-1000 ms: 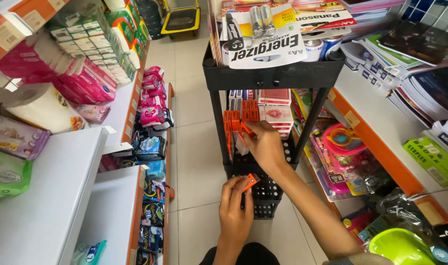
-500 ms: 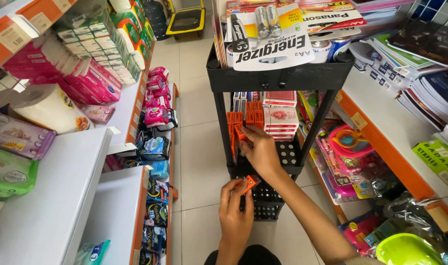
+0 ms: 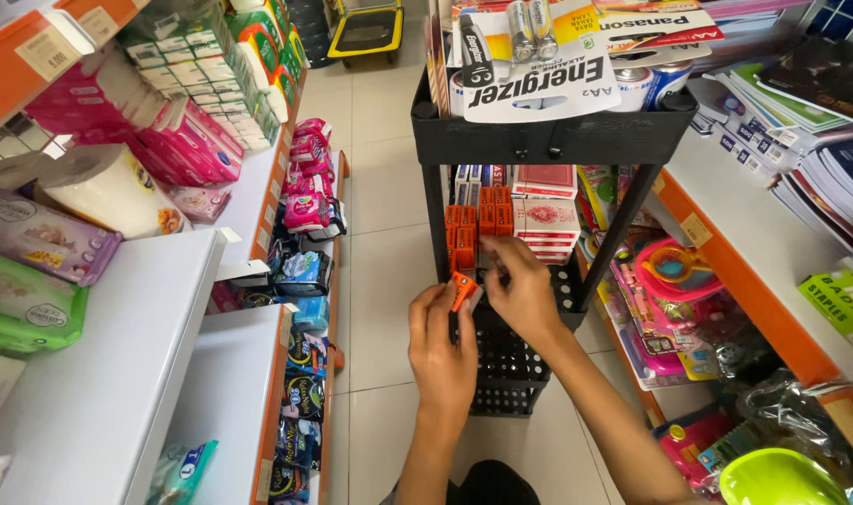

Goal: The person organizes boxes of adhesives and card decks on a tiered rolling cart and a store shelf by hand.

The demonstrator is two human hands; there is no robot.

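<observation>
The left hand is closed around a small orange box, pinching it between thumb and fingertips just in front of the middle shelf of a black plastic rack. The right hand sits just beside it, almost touching, its fingers curled and reaching up to the stack of orange boxes on that shelf; I cannot tell whether it actually grips one. The held box lies between the two hands, a little below the stack and near the shelf's front edge.

Beside the orange stack stand red-and-white card packs. The rack's top tray carries battery packs on big cards. Below the hands the rack's lower tier is a dark grid basket.

The rack stands in a narrow shop aisle with a pale tiled floor. On the left run white shelves with orange edging, loaded with pink tissue packs, a paper roll, purple and green soft packs and small wrapped pads along the lower tiers. On the right a white shelf holds notebooks, with toys in clear bags hanging below and a lime-green plastic bowl near the bottom corner. A yellow-framed trolley stands at the far end of the aisle
</observation>
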